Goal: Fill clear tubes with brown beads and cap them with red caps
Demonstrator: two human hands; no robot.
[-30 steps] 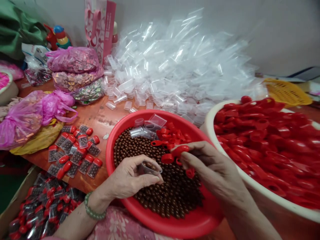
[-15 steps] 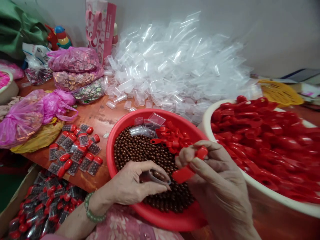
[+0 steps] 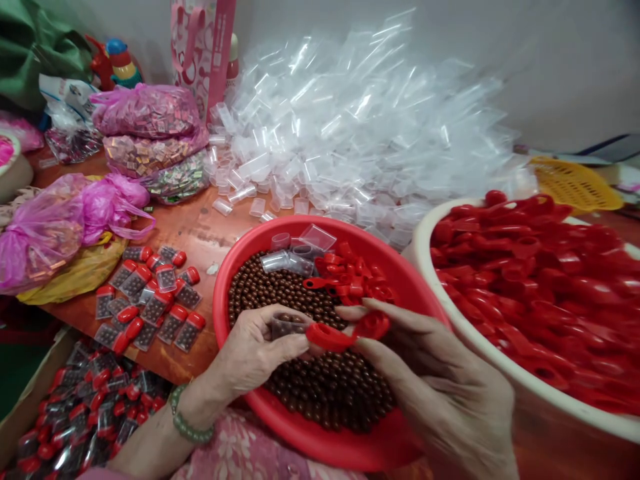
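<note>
Over a red basin (image 3: 227, 267) of brown beads (image 3: 330, 393), my left hand (image 3: 260, 350) is closed around a clear plastic case (image 3: 290, 325) with some brown beads inside. A green bead bracelet is on that wrist. My right hand (image 3: 435, 380) pinches a red plastic cap (image 3: 370, 325) between thumb and fingers. One end of the cap meets the open mouth of the case; whether it is inserted cannot be told. Loose clear cases (image 3: 290, 261) and small red caps (image 3: 353, 273) lie at the back of the basin.
A white tub (image 3: 425, 247) heaped with red caps stands at the right. Empty clear cases (image 3: 350, 127) are piled at the back. Filled, capped cases (image 3: 157, 307) lie on the table at the left, more in a box (image 3: 95, 413) below. Pink bags (image 3: 150, 113) and a yellow basket (image 3: 575, 183) stand behind.
My right hand has turned the red cap and brought its end against the case. My left hand has tilted the case more upright and moved it slightly left and up.
</note>
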